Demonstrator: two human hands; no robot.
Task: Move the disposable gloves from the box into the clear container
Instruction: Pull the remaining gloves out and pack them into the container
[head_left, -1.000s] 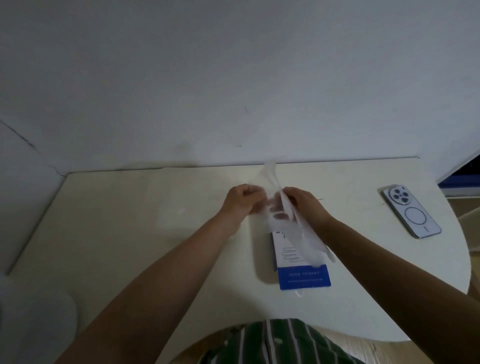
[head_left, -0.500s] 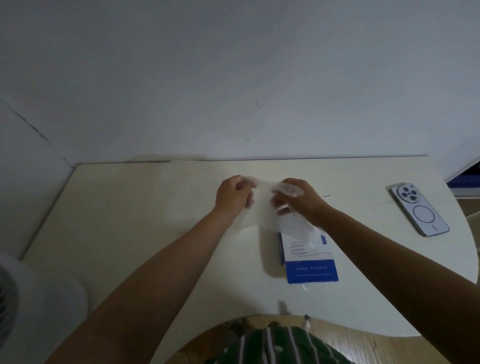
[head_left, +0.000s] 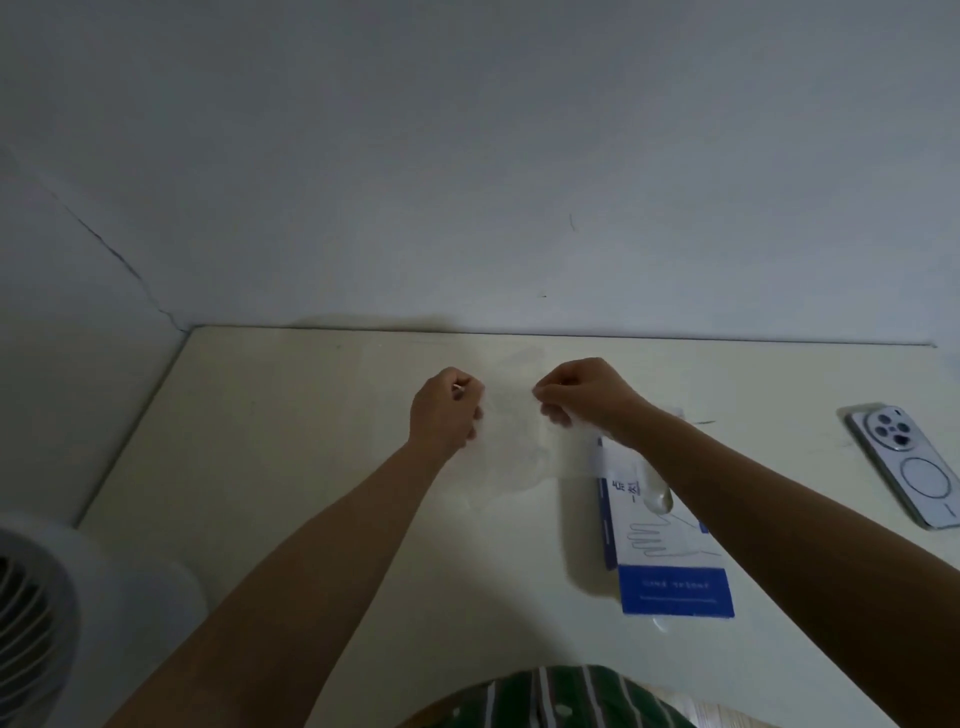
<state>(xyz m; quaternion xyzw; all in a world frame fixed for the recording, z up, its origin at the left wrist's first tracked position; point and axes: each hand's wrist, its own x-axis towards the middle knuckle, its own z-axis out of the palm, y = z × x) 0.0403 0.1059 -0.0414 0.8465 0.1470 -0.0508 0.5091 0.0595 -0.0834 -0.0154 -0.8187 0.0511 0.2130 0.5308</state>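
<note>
**Early stage: one glove out, none stowed**

Head view:
- Centre frame: pinching one thin clear glove (head_left: 511, 441) from both sides. Left hand (head_left: 447, 410) curled on its left edge, right hand (head_left: 587, 395) curled on its right edge. Spread flat between them, low over the table (head_left: 311, 415).
- Right of centre, under the right forearm: box (head_left: 670, 545) lying flat, with more film trailing onto it. Cannot tell if same glove.
- No clear container anywhere in frame.
- Right edge: phone (head_left: 904, 467). Lower left: fan (head_left: 31, 623). Both out of play.
- Judging from this: nothing deposited yet. Left to do: locate container, drop glove in, repeat for the rest.
</note>
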